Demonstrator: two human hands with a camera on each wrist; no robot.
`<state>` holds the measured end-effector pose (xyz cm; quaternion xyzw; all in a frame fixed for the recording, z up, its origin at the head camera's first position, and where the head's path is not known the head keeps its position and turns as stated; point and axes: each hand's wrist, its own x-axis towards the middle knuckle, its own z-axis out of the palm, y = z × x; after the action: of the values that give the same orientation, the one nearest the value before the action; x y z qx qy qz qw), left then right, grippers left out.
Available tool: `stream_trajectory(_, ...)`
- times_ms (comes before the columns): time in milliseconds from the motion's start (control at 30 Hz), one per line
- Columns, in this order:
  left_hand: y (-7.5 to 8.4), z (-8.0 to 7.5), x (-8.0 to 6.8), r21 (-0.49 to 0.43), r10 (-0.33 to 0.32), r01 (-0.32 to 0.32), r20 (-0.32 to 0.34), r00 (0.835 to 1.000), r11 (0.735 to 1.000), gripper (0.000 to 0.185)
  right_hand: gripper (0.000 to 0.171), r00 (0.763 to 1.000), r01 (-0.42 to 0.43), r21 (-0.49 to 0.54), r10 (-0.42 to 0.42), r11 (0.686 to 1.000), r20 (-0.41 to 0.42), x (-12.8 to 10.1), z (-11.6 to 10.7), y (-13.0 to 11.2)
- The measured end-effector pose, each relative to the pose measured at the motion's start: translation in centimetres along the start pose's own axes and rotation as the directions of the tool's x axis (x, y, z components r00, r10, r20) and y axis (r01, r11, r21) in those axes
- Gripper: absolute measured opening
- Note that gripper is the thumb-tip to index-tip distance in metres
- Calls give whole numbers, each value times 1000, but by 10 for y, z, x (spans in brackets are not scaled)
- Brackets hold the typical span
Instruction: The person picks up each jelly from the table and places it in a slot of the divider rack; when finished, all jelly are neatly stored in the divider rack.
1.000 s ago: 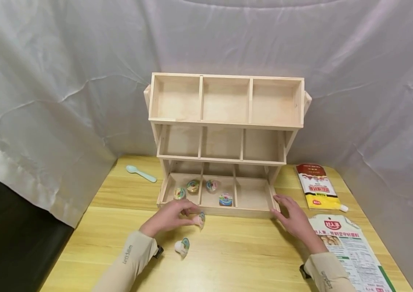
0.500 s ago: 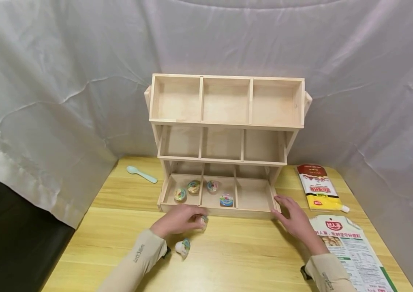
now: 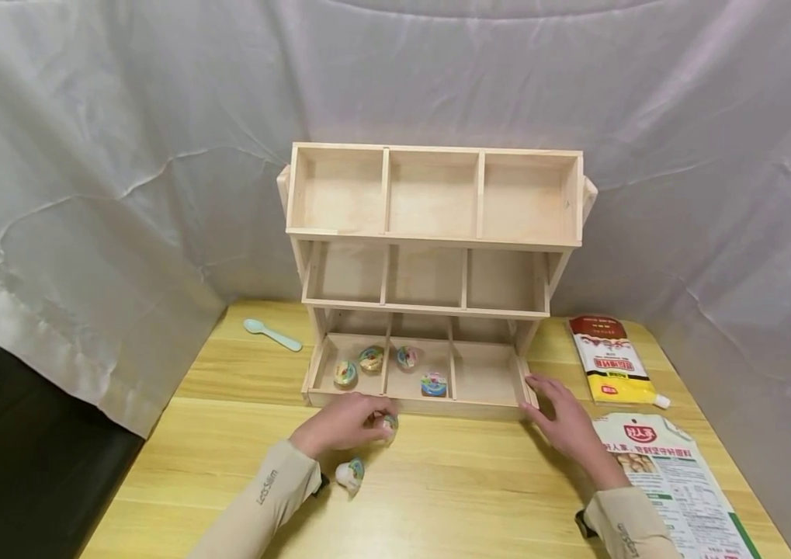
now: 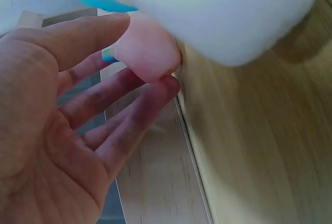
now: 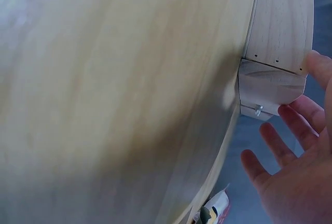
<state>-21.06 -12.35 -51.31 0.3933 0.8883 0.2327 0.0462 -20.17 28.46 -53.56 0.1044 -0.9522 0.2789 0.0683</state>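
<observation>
Lying nearest on the wooden counter (image 3: 437,481) is 1 small jelly cup (image 3: 350,472) on its side, just beside the left sleeve. Past it, the left hand (image 3: 341,423) has its grip closed round a second jelly cup (image 3: 388,424), pinched in the fingertips just in front of the wooden shelf rack (image 3: 430,233). The right hand (image 3: 563,423) lies released, fingers straight, its fingertips touching the rack's front right corner. 2 printed food packets sit to the right: a white one (image 3: 667,473) near the right sleeve, a red-and-yellow one (image 3: 608,359) farther back. In the rack's bottom tray, 2 cups lie in the left compartment and 2 in the middle. A light blue spoon (image 3: 271,334) lies far left.
</observation>
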Motion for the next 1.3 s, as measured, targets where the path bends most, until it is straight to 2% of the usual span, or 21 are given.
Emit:
stream_trajectory(200,0,1,-1,-56,1,0,22,1000,998,16,60,1000,-4,0,4,1000,5,-1,0,0)
stream_trajectory(367,5,-4,-4,-75,-16,18,38,999,997,21,60,1000,-6,-3,6,1000,11,-2,0,1)
stream_trajectory(600,17,-16,3,-142,18,-19,-8,1000,990,31,61,1000,-22,-2,22,1000,15,-4,-1,3)
stream_trajectory(967,36,-25,47,-257,26,-47,-86,996,965,35,59,1000,14,3,-14,1000,-12,-2,2,3)
stream_trajectory(1167,49,-24,78,-336,33,-84,-156,987,938,35,59,1000,2,-7,-2,1000,-15,-3,1,4)
stream_trajectory(1300,55,-21,100,-398,-2,-81,-204,979,914,34,58,999,22,0,-22,1000,-26,0,1,3)
